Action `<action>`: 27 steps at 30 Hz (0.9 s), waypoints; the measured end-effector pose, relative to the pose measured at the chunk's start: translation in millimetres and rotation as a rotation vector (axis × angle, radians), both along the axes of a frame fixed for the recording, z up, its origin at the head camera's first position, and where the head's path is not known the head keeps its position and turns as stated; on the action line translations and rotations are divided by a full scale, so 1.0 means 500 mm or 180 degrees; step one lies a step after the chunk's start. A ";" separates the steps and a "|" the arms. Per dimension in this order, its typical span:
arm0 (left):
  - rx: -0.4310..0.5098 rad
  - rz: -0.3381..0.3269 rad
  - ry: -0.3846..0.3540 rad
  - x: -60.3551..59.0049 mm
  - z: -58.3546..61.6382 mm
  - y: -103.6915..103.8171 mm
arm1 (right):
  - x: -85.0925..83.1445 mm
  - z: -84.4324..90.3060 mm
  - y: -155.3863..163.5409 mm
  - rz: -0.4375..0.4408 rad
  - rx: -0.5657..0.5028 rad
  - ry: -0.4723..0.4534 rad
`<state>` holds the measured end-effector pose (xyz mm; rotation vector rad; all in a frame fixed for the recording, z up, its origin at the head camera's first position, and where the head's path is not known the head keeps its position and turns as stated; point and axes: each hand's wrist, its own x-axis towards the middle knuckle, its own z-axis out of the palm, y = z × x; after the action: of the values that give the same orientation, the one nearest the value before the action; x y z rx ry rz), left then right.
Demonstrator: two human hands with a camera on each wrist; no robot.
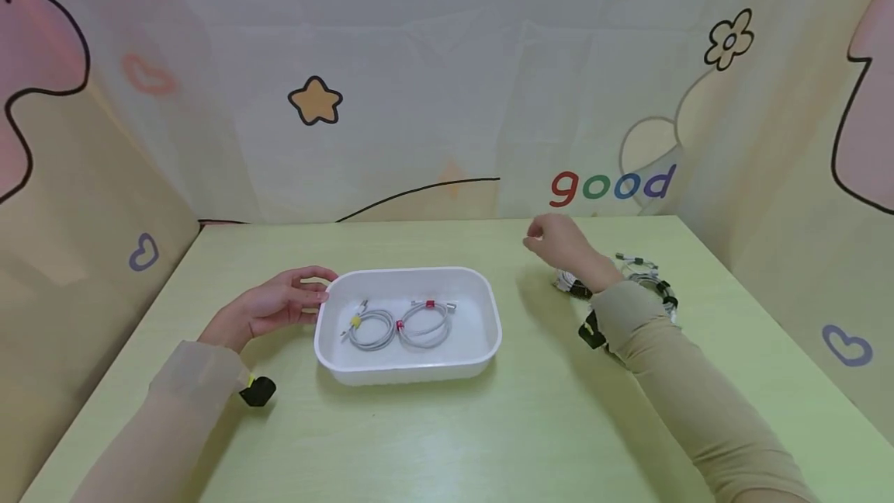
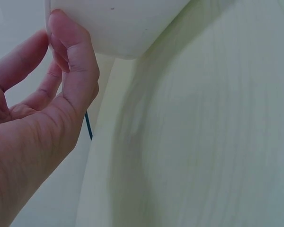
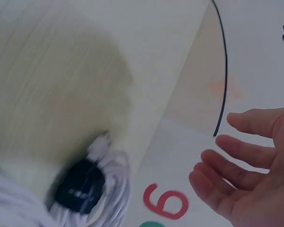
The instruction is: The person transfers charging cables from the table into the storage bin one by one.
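We see a pale green wooden bench (image 1: 447,441) carrying a white rounded rectangular plastic tray (image 1: 408,367), which we take as our landmark. Inside the tray lie two coiled white cables (image 1: 398,324) side by side, one tied with a yellow band, the other with red bands; we judge these as already sorted, so the work looks partly done. To the right of the tray, well apart from it, a loose pile of bundled white cables with black ties (image 1: 646,282) waits on the bench, still to go in by our reading. The left hand (image 1: 268,307) rests at the tray's left end, thumb and fingers curled against its rim. The right hand (image 1: 562,243) hangs above the pile, fingers relaxed and holding nothing.
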<state>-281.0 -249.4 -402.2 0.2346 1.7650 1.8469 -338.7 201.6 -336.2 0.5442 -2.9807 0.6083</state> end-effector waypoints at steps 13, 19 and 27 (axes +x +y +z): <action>-0.0044 0.0010 0.0013 0.001 -0.002 -0.002 | -0.020 -0.058 0.174 -0.0472 0.0659 -0.0565; 0.0025 -0.0020 0.0016 -0.002 -0.005 -0.004 | -0.027 -0.075 0.188 -0.0476 0.0760 -0.0669; 0.0069 -0.0026 -0.0005 -0.001 -0.003 -0.003 | -0.030 -0.080 0.201 -0.0492 0.0655 -0.0657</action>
<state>-281.3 -250.9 -403.4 0.2483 1.7414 1.8606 -353.8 301.9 -376.4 0.2705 -3.2633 0.3685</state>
